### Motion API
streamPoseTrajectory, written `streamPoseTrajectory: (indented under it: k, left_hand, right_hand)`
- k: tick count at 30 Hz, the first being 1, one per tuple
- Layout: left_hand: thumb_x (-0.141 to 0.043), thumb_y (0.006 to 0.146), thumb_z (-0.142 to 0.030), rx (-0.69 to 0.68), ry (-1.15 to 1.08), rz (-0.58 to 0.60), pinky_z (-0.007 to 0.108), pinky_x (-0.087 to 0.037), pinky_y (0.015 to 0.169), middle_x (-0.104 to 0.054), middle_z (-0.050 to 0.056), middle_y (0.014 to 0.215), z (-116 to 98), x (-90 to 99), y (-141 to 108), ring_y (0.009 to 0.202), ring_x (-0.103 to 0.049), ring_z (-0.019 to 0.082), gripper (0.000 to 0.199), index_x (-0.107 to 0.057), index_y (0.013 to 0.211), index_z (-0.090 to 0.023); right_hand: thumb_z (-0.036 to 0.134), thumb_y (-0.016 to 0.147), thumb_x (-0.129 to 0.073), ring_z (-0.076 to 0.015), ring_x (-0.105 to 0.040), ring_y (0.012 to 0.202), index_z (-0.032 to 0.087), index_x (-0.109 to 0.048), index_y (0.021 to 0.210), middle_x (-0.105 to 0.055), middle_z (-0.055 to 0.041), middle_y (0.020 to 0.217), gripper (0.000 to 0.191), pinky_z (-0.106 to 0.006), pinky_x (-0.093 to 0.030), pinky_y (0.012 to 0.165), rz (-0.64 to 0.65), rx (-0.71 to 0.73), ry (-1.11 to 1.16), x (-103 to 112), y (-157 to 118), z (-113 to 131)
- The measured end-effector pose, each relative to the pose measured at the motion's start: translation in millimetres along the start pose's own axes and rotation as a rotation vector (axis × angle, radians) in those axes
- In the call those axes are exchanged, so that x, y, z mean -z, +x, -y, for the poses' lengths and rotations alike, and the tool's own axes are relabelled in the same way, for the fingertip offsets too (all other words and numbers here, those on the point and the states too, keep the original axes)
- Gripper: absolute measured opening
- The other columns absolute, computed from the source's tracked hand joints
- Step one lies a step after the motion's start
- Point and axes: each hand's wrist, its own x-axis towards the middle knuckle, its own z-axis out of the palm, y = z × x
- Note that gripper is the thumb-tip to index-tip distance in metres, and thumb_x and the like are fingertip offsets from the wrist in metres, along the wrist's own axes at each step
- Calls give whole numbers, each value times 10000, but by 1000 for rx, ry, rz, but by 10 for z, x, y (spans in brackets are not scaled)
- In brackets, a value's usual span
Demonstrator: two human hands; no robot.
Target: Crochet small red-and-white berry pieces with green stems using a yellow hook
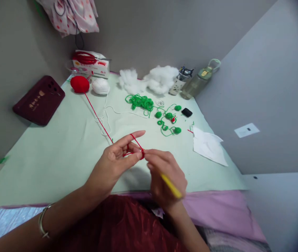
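My left hand (117, 157) pinches a small red crocheted piece (142, 154) between thumb and fingers, its index finger stretched out with red yarn looped over it. From there the red yarn (98, 117) runs back to a red yarn ball (80, 84) at the far left. Closed around a crochet hook with a yellow handle (172, 186), my right hand (167, 175) meets the left one at the red piece. The hook's tip is mostly hidden at the stitches.
Behind my hands lie a tangle of green yarn (140, 103) and several small green crocheted pieces (177, 130). A white yarn ball (101, 86), white stuffing (161, 79), a bottle (197, 84) and a pen cup (178, 84) stand farther back. White paper (208, 145) is at right, a dark red phone (40, 100) at left.
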Motion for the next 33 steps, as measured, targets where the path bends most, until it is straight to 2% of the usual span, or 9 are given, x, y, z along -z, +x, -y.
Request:
streamPoseTrajectory:
  k: [3, 6, 9, 13, 18, 22, 24, 30, 33]
  left_hand:
    - [-896, 822, -278, 110, -160, 47, 220, -488, 840, -734, -19, 889, 28, -8, 3, 846, -636, 106, 470, -782, 1278, -288]
    - [-876, 837, -251, 235, -261, 63, 228, -510, 857, -771, 30, 956, 20, 16, 23, 862, -653, 113, 434, -788, 1260, -213]
    - [-837, 865, -224, 225, -249, 38, 237, -514, 863, -791, 42, 956, 7, 22, 32, 855, -663, 119, 405, -784, 1266, -200]
    - [-851, 845, -214, 147, -179, 59, 248, -498, 933, -806, 16, 936, 39, -28, 17, 907, -692, 130, 364, -811, 1206, -240]
    - [-869, 842, -220, 81, -142, 24, 253, -496, 936, -803, -7, 914, 76, -64, 23, 887, -703, 124, 345, -820, 1181, -263]
    - [-895, 821, -246, 124, -199, 0, 210, -494, 850, -766, -21, 830, 84, -62, 37, 823, -667, 99, 392, -812, 1205, -250]
    - [-885, 831, -248, 173, -246, 15, 204, -498, 837, -777, -3, 878, 87, -46, 45, 832, -661, 97, 389, -809, 1212, -232]
    - [-847, 865, -226, 184, -265, 28, 203, -509, 824, -780, 10, 846, 45, 40, 76, 802, -670, 98, 312, -825, 1176, -206]
    - [-850, 863, -236, 150, -207, 10, 208, -502, 828, -775, 5, 843, 31, 26, 73, 815, -668, 105, 313, -826, 1175, -218]
  right_hand:
    - [92, 971, -661, -216, -755, 1035, 328, -724, 1294, -764, -71, 1158, 405, -362, -661, 812, -25, 99, -147, -18, -43, -2]
    - [124, 1011, -605, -177, -743, 872, 299, -759, 1194, -758, -46, 1016, 297, -341, -638, 736, -138, -82, 114, -23, 0, -20]
    - [181, 1045, -562, -125, -679, 667, 265, -768, 1060, -731, -6, 879, 223, -305, -589, 640, -209, -332, 491, -27, 77, -45]
    - [218, 1021, -630, -137, -713, 784, 259, -788, 1005, -771, -18, 931, 164, -275, -590, 673, -157, -419, 600, -62, 120, -64]
    - [161, 1022, -613, -126, -699, 751, 263, -782, 1052, -772, -11, 912, 200, -278, -600, 690, -134, -356, 429, -87, 80, -39]
    - [90, 966, -671, -180, -733, 943, 281, -782, 1176, -769, -65, 1071, 305, -322, -625, 759, -119, -41, 64, -96, 17, -34]
    - [75, 957, -675, -185, -731, 954, 276, -776, 1202, -767, -75, 1099, 332, -333, -624, 769, -122, 8, 18, -94, 5, -41]
    - [147, 1013, -604, -143, -671, 713, 252, -786, 1019, -719, -8, 836, 210, -318, -561, 665, -270, -313, 430, -41, 83, -57]
    - [185, 1026, -599, -122, -660, 664, 244, -780, 998, -697, 3, 821, 192, -298, -561, 644, -247, -406, 563, -37, 109, -59]
